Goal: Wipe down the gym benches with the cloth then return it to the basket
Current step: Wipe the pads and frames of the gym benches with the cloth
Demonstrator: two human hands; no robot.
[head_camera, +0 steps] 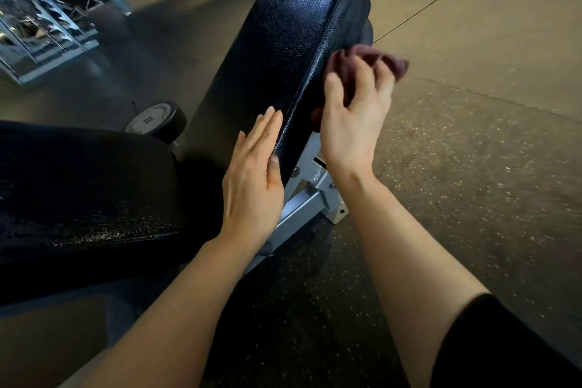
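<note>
Head view: your right hand, right of centre in the frame, holds the cloth, a bunched maroon-brown rag, against the right side edge of the bench back pad. Your fingers curl round the cloth, with part of it showing above your fingertips and a small fold below your thumb. Your left hand, at centre frame, lies flat on the lower part of the same pad with fingers straight and together, thumb along the pad's piped seam; it holds nothing.

The back pad is black textured vinyl and runs from centre frame up toward the top centre, raised at an incline. Its grey metal frame shows below the pad's lower end, between your two wrists. The black seat pad fills the left of the frame (its surface shows speckled highlights, cause not determinable). A black weight plate sits just above the seat pad, left of the back pad. Gym equipment stands in the upper left, blurred. Speckled rubber flooring covers the right of the frame.
</note>
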